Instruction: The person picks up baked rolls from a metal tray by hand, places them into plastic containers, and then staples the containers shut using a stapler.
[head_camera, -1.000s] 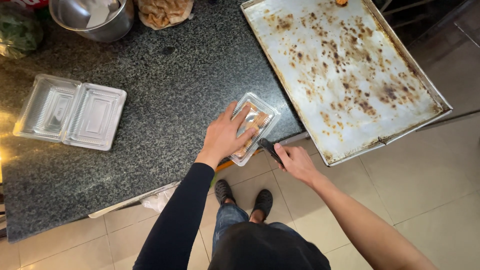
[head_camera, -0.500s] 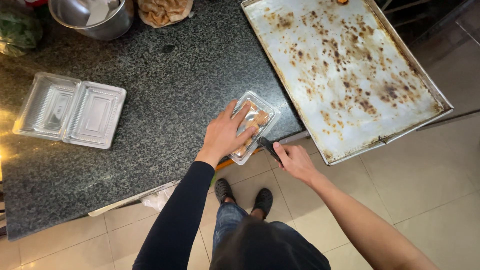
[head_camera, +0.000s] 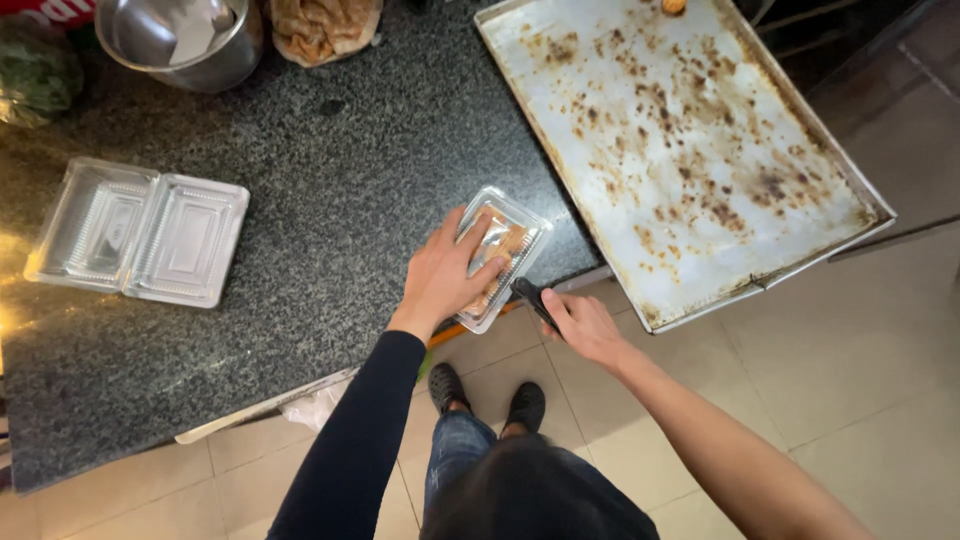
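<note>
Speckled polished stone counter (head_camera: 350, 180); clear glossy plastic box (head_camera: 505, 250); stained, dull metal tray (head_camera: 680, 150); shiny steel bowl (head_camera: 185, 40).

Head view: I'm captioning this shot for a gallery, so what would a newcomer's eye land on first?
First, the big stained baking tray overhanging the right end of the dark granite counter. Next, at the counter's near edge, the left hand pressing on a closed clear food box, while the right hand holds a dark tool beside it. An open, empty clear clamshell box lies at the left.

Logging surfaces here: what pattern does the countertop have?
The countertop is dark stone with fine grey speckles, seen from the head view.
</note>
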